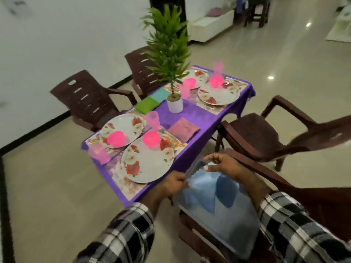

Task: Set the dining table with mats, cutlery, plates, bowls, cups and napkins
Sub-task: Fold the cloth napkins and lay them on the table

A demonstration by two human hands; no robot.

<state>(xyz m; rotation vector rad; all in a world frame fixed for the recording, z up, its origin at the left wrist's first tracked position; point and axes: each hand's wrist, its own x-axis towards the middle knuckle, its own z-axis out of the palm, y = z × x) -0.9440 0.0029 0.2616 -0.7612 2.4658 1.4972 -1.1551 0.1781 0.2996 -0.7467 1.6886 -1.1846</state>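
Purple-clothed table (199, 118) laid, plant (169, 54) midway; both hands — left (171, 184), right (222, 164) — pinch blue napkin (212, 188).

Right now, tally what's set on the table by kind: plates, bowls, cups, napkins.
Plates: 4, e.g. the nearest plate
Pink bowls: 4, e.g. the nearest bowl
Pink cups: 4, e.g. the corner cup
Napkins on the table: 3: green napkin, teal napkin, pink napkin
Total: 15
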